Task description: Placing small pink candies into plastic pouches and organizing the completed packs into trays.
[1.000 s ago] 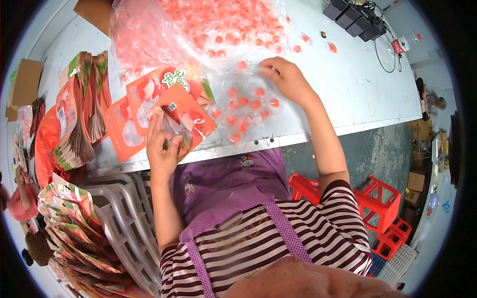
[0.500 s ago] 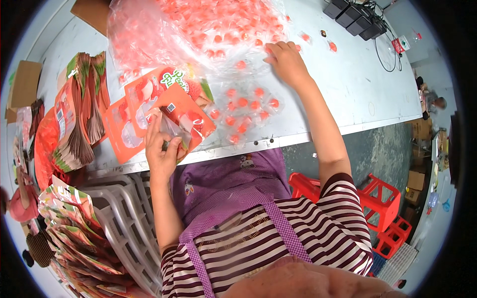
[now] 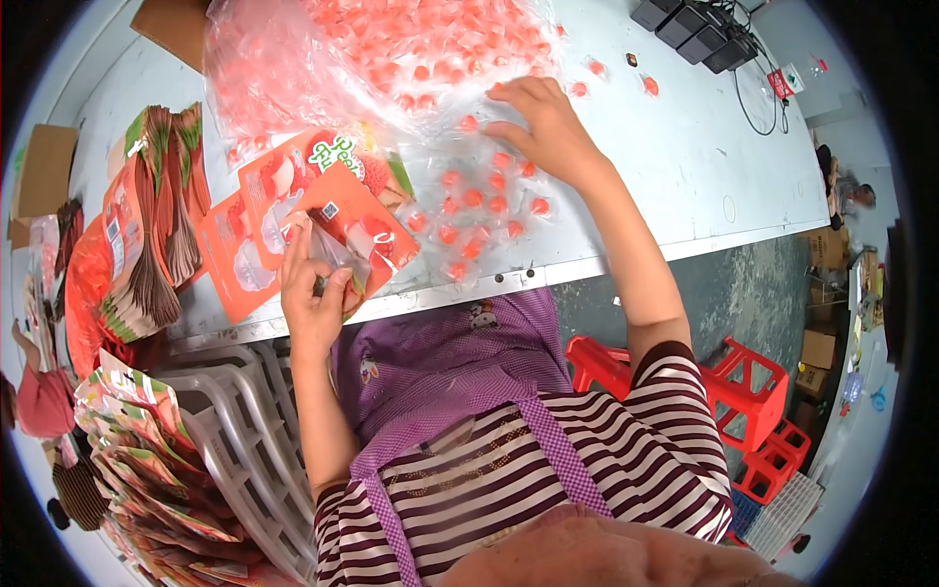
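My left hand [image 3: 311, 293] grips an orange-red printed pouch [image 3: 354, 227] at the table's near edge, holding it open at the mouth. My right hand [image 3: 540, 122] lies palm down, fingers spread, on a scatter of small wrapped red candies [image 3: 479, 210], at the edge of a large clear plastic bag full of the same candies [image 3: 391, 49]. Two more orange pouches [image 3: 256, 220] lie flat beside the held one. The candies sit loose on the grey table [image 3: 685, 166] between my two hands.
A stack of printed pouches [image 3: 147, 225] stands at the left of the table, more fill a pile [image 3: 137, 460] at lower left beside white plastic crates [image 3: 235, 430]. Red plastic stools [image 3: 753, 401] stand at the right. Black boxes with cables [image 3: 694, 22] sit far right. A cardboard box [image 3: 171, 24] is at the back.
My right hand has moved away from me, from the loose candies near the edge up to the rim of the big candy bag. My left hand keeps hold of the pouch.
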`<move>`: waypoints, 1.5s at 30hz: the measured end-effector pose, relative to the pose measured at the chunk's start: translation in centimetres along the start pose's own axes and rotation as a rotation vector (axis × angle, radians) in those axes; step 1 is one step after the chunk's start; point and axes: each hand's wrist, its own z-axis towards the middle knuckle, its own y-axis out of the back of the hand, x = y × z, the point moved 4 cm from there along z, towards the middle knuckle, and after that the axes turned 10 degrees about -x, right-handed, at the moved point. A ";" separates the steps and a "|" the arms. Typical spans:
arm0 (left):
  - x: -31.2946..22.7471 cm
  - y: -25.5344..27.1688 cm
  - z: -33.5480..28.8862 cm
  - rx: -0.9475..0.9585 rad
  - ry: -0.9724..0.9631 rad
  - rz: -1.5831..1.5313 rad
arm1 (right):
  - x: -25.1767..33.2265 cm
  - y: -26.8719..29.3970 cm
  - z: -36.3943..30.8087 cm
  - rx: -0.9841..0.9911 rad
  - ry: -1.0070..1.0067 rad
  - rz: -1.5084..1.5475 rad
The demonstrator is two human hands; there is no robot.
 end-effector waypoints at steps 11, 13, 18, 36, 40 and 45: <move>0.2 0.0 -0.1 -0.008 0.012 -0.023 | 0.8 0.0 -1.4 0.362 0.115 -0.092; 0.5 0.1 -0.3 -0.012 0.013 -0.014 | -0.7 1.0 -1.3 0.388 -0.039 0.131; 0.2 -0.1 0.0 -0.010 0.009 -0.011 | -6.5 2.7 0.7 -0.149 -0.059 -0.221; 0.3 -0.1 -0.1 -0.021 0.036 -0.040 | -3.1 2.1 -7.2 0.103 -0.048 -0.012; 0.7 -0.2 -0.3 -0.027 0.070 -0.059 | 0.1 2.5 -8.8 0.222 -0.035 -0.020; 0.6 -0.3 -0.4 -0.017 0.076 -0.033 | 2.4 1.2 -9.2 0.208 0.000 -0.151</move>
